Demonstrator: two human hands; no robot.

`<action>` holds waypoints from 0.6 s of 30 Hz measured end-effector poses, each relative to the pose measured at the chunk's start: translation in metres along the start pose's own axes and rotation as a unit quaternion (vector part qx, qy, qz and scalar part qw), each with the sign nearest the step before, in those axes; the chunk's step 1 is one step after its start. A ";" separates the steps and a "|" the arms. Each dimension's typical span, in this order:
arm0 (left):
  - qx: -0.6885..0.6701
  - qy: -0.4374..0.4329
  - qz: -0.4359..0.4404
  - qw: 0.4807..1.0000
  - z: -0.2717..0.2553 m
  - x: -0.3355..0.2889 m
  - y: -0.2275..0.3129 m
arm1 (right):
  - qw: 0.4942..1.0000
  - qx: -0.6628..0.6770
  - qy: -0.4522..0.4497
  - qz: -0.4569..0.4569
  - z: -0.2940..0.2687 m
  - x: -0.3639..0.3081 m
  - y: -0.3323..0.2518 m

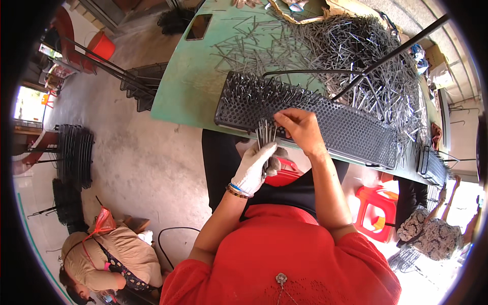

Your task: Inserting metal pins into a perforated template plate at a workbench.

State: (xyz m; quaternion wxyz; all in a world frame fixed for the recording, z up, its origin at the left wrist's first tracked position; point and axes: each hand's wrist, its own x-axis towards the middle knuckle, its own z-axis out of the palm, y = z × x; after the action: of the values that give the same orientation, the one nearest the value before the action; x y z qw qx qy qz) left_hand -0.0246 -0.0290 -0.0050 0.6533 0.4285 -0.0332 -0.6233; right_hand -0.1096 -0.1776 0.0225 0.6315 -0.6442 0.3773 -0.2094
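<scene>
The left hand, in a pale glove, is closed around a bundle of thin metal rods, which stands roughly upright at the near edge of a green table. The bare right hand is just to the right of the bundle's upper ends, over the near side of a black perforated panel; its thumb and forefinger come close together, but I cannot tell whether they pinch a rod. The panel lies along the table's near side, and many short dark rods stick up from its left part, while the holes toward its right end are bare. Beyond it, a large heap of loose rods covers the far right, thinning out leftward. A red stool stands at the right, and a co-worker bends over at the near left.
</scene>
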 end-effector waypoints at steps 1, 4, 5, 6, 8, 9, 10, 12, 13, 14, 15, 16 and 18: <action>0.000 0.000 0.000 1.000 -0.002 0.001 -0.001 | 1.000 0.008 0.021 0.002 -0.001 0.000 -0.003; -0.050 0.017 -0.001 0.999 -0.006 0.004 -0.002 | 0.993 -0.002 0.101 -0.058 0.001 -0.001 -0.018; -0.045 0.011 -0.003 0.999 -0.004 0.003 0.000 | 0.986 0.038 0.132 -0.094 0.001 0.001 -0.018; -0.041 0.005 -0.004 0.999 -0.002 0.003 0.001 | 0.986 0.037 0.132 -0.093 0.001 0.004 -0.020; -0.037 -0.006 -0.011 0.999 0.002 0.002 0.004 | 0.963 -0.002 0.192 -0.190 0.003 0.009 -0.025; -0.032 -0.017 -0.017 0.999 0.003 0.002 0.005 | 0.947 -0.061 0.207 -0.236 0.003 0.015 -0.022; -0.033 -0.017 -0.019 0.999 0.002 0.002 0.003 | 0.948 -0.062 0.208 -0.234 0.005 0.019 -0.021; 0.002 -0.020 -0.009 1.000 -0.001 0.003 0.001 | 0.917 -0.139 0.227 -0.297 0.011 0.024 -0.022; 0.001 -0.018 -0.008 1.000 -0.002 0.003 0.000 | 0.919 -0.161 0.221 -0.283 0.012 0.023 -0.024; 0.005 -0.005 -0.004 1.000 -0.001 0.003 -0.002 | 0.919 -0.162 0.221 -0.283 0.013 0.023 -0.023; 0.009 0.008 0.000 1.000 -0.001 0.003 -0.003 | 0.920 -0.156 0.223 -0.282 0.013 0.024 -0.020; 0.009 0.008 0.000 1.000 -0.001 0.003 -0.003 | 0.920 -0.150 0.225 -0.282 0.014 0.025 -0.019; -0.003 0.011 -0.006 1.000 -0.002 0.002 -0.003 | 0.915 -0.156 0.229 -0.292 0.014 0.026 -0.017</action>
State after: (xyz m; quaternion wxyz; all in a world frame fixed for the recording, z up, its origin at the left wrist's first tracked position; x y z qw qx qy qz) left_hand -0.0249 -0.0295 -0.0095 0.6510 0.4333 -0.0218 -0.6229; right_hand -0.0792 -0.1897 0.0321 0.3296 -0.7504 0.3344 -0.4652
